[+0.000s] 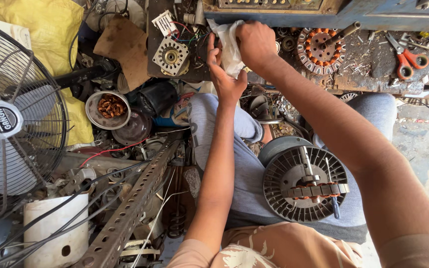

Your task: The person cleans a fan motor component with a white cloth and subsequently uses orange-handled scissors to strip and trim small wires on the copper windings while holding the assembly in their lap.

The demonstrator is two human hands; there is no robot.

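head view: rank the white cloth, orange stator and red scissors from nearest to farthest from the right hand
1. white cloth: gripped in the right hand, on its left.
2. orange stator: on the bench, to the right.
3. red scissors: far right of the bench.
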